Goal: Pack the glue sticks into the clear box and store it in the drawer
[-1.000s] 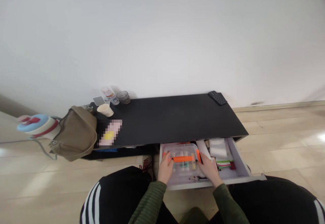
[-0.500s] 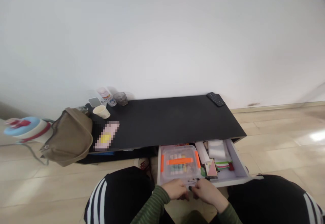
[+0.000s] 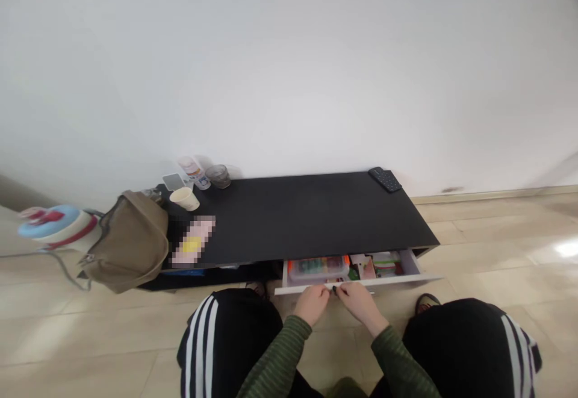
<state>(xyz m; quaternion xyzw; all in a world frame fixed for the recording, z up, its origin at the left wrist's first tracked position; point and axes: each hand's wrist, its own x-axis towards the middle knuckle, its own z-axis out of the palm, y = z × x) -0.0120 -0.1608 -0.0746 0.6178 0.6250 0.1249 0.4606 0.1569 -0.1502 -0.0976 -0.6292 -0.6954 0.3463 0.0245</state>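
Both my hands are at the front panel of a white drawer (image 3: 397,280), which stands partly out of a low black cabinet (image 3: 298,211). My left hand (image 3: 312,303) has its fingers curled at the panel's top edge, left of the middle. Close beside it, my right hand (image 3: 360,303) is closed on the same edge. Just behind the panel lies a clear plastic box (image 3: 311,273) with orange clips, its back part hidden under the cabinet top. To its right are small cartons and packets (image 3: 386,262).
On the cabinet's left end stand a paper cup (image 3: 184,199), a glass (image 3: 218,176), a spray bottle (image 3: 195,174) and a brown bag (image 3: 130,244). A black keypad (image 3: 385,179) lies at the back right. My knees flank the drawer.
The drawer has slid inward under the cabinet top, so less of the box and packets shows. Both hands have moved forward with its front panel.
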